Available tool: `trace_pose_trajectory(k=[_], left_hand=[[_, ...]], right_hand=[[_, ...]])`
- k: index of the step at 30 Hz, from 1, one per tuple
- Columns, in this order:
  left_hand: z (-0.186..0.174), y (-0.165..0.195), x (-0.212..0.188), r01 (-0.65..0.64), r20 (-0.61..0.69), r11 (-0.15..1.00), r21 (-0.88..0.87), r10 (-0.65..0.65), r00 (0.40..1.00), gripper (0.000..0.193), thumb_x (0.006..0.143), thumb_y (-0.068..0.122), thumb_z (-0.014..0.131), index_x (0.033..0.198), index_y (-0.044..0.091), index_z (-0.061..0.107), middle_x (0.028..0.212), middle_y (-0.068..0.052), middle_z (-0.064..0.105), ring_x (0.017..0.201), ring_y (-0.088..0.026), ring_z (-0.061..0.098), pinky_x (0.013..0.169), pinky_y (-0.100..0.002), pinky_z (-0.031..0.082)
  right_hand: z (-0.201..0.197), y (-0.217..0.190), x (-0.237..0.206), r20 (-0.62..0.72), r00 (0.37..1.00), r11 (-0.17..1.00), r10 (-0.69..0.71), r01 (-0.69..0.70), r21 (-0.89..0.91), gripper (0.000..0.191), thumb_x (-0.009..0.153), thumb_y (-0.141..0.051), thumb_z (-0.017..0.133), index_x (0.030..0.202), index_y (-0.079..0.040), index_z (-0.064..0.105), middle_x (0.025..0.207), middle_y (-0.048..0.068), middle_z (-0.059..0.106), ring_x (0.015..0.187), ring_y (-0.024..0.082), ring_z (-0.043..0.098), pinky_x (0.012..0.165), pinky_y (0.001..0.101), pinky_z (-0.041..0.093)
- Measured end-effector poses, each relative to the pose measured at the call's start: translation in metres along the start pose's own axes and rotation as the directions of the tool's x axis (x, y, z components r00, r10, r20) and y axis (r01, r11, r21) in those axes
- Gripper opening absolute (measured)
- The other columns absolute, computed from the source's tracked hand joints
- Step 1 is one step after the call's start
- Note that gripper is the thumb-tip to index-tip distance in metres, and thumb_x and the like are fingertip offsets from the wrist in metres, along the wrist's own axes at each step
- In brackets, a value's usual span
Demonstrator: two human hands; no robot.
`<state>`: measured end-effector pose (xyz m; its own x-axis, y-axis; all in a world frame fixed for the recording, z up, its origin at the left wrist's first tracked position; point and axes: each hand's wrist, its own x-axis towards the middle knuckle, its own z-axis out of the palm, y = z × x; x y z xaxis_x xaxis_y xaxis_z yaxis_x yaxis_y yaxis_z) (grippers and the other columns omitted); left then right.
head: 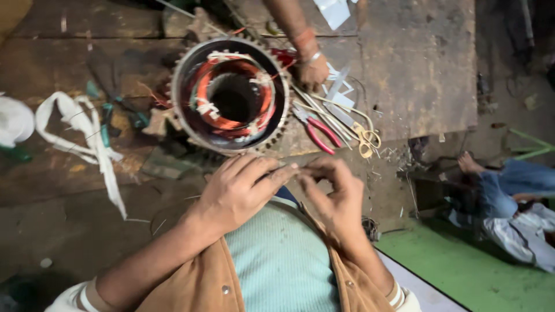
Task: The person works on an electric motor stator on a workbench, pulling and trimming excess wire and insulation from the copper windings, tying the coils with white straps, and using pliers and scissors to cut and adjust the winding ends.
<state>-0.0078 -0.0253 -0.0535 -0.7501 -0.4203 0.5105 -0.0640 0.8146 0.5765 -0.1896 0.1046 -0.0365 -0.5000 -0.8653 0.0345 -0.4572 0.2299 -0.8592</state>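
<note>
The round grey metal motor stator with copper-orange windings (231,95) lies on the worn wooden table (416,69), just beyond both hands. The left hand (240,188) and right hand (332,193) meet fingertip to fingertip below the stator, pinching something too small to tell. Another person's hand (312,69) rests beside the stator's far rim, near red-handled pliers (318,132).

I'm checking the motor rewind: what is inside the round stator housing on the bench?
Inside the stator housing sits a ring of copper windings tied with white binding, around a dark open bore. The bottom of the bore is too dark to see.
</note>
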Motion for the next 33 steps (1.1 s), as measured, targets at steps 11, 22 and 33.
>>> trace_pose_trajectory(k=[11, 22, 33], left_hand=[[0.047, 0.024, 0.033, 0.083, 0.003, 0.992, -0.092, -0.084, 0.996, 0.022, 0.081, 0.012, 0.076, 0.101, 0.008, 0.068, 0.107, -0.006, 0.062, 0.097, -0.028, 0.064, 0.088, -0.041, 0.054], [0.137, 0.035, 0.074, 0.614, 0.388, 0.243, -0.751, -0.589, 0.709, 0.008, 0.099, 0.01, 0.067, 0.1, 0.003, 0.066, 0.094, 0.002, 0.053, 0.076, -0.003, 0.051, 0.065, -0.023, 0.044], [0.178, 0.043, 0.147, 0.675, 0.035, 0.443, -0.59, -0.821, 0.57, 0.016, 0.092, 0.02, 0.072, 0.097, 0.005, 0.069, 0.078, 0.005, 0.067, 0.067, -0.003, 0.059, 0.057, -0.023, 0.049]], right_hand=[[-0.064, 0.094, 0.02, 0.175, 0.979, 0.993, -0.106, 0.097, 0.062, 0.026, 0.094, 0.001, 0.056, 0.118, 0.0, 0.067, 0.101, 0.012, 0.072, 0.086, 0.02, 0.072, 0.082, 0.0311, 0.058], [-0.125, 0.2, 0.072, 0.165, 0.982, 0.536, 0.09, 0.092, -0.839, 0.031, 0.081, -0.026, 0.077, 0.104, -0.006, 0.068, 0.094, 0.015, 0.071, 0.089, 0.039, 0.065, 0.075, 0.0491, 0.051], [-0.16, 0.216, 0.05, 0.29, 0.913, 0.933, 0.288, -0.336, 0.129, 0.029, 0.098, -0.027, 0.075, 0.095, 0.0, 0.063, 0.075, 0.001, 0.064, 0.069, 0.009, 0.057, 0.062, 0.03, 0.048]])
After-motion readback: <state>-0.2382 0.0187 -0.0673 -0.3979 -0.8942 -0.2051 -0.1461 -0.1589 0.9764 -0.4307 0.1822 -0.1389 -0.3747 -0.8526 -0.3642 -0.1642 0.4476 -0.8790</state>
